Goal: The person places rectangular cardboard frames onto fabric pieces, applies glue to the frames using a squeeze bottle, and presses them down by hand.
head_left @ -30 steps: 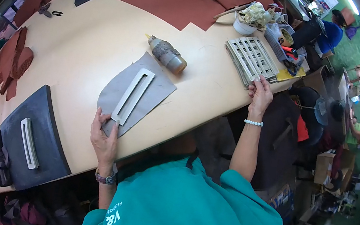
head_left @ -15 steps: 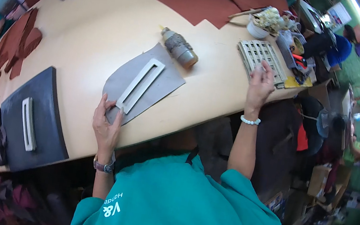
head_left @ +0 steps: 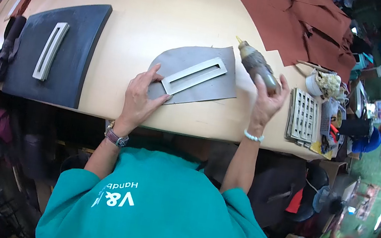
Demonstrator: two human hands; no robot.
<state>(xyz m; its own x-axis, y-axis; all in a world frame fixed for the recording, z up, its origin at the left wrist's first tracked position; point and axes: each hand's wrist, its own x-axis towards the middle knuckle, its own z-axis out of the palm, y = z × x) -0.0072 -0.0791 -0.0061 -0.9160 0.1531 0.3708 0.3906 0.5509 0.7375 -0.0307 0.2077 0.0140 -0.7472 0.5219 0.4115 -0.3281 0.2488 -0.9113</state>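
Observation:
On the table lies a grey leather piece (head_left: 205, 89) with one curved side. A pale slotted strip frame (head_left: 196, 76) rests on it at a slant. My left hand (head_left: 142, 92) has thumb and fingers around the frame's near left end. My right hand (head_left: 267, 104) is at the base of a squeeze bottle (head_left: 257, 66), thumb on one side and fingers on the other. This bottle has a dark wrapped middle, amber contents and a yellow nozzle pointing away from me.
A dark board (head_left: 77, 56) at left carries another slotted frame (head_left: 50, 52). Brown leather sheets (head_left: 295, 23) lie at the back right. A stack of slotted pieces (head_left: 303, 117), a white pot (head_left: 314, 85) and a tool basket (head_left: 329, 111) stand near the right edge.
My right hand has moved from above the slotted stack to the bottle and closed around its base. My left hand stays at the frame's end. The whole view has turned with my head.

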